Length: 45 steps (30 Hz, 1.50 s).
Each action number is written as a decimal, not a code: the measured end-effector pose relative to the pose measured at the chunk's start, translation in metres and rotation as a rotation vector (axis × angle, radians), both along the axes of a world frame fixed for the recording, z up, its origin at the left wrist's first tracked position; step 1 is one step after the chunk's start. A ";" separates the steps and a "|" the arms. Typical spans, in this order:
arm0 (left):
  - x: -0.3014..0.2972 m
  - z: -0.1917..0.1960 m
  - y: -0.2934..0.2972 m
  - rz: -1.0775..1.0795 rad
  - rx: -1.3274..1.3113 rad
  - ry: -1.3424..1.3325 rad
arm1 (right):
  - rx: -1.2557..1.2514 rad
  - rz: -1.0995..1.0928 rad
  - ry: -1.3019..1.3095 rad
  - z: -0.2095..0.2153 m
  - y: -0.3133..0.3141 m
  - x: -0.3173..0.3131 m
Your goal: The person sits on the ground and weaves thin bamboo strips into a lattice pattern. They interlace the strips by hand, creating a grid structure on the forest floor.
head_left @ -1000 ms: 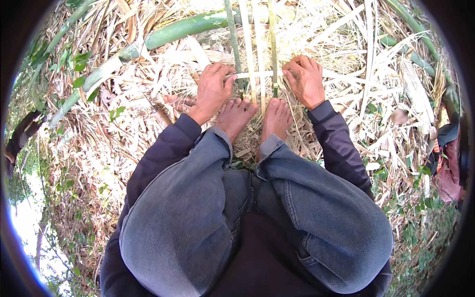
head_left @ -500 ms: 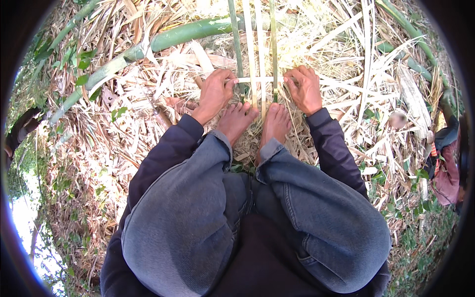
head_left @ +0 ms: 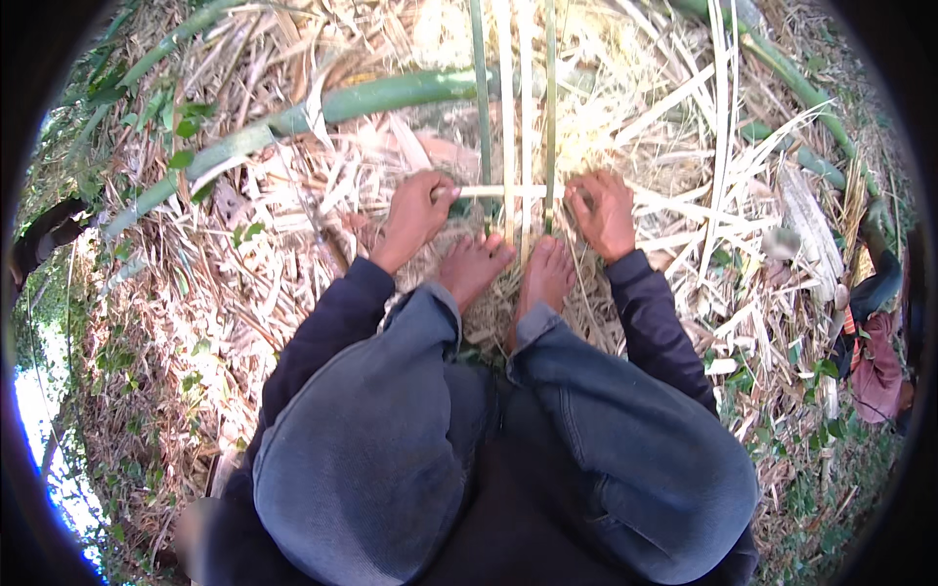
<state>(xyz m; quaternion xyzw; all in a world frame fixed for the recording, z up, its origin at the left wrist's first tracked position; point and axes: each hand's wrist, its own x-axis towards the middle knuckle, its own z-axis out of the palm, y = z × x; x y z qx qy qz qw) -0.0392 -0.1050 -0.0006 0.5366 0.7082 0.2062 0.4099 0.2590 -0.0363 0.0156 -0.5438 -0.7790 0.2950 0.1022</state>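
A pale, narrow bamboo strip (head_left: 472, 191) lies crosswise over or through several long upright-running bamboo strips (head_left: 484, 107), some green and some pale. How it passes between them I cannot tell. My left hand (head_left: 415, 220) pinches its left end between thumb and fingers. At the right end, my right hand (head_left: 600, 213) is closed with curled fingers, gripping the same strip. Just below the crosswise strip, my bare feet (head_left: 476, 269) are set on the lower ends of the long strips, toes pointing away from me.
Dry bamboo leaves and shavings (head_left: 264, 234) cover the ground. A thick green bamboo stem (head_left: 381, 98) crosses beyond the hands. More green stems (head_left: 782, 63) lie at the far right. Another person's reddish clothing (head_left: 877, 366) shows at the right edge.
The view has shifted, so hands, feet and strips sit lower in the picture. My hands are slightly farther apart, both still at the crosswise strip.
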 end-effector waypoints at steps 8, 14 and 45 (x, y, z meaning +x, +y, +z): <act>-0.032 0.004 -0.013 0.013 -0.043 -0.045 | 0.001 -0.057 0.040 0.011 0.005 -0.007; -0.051 0.011 -0.011 0.046 -0.195 -0.117 | -0.065 -0.074 0.064 0.003 0.014 -0.008; -0.012 0.003 0.010 -0.013 -0.166 -0.052 | -0.141 0.015 -0.023 -0.011 0.007 0.001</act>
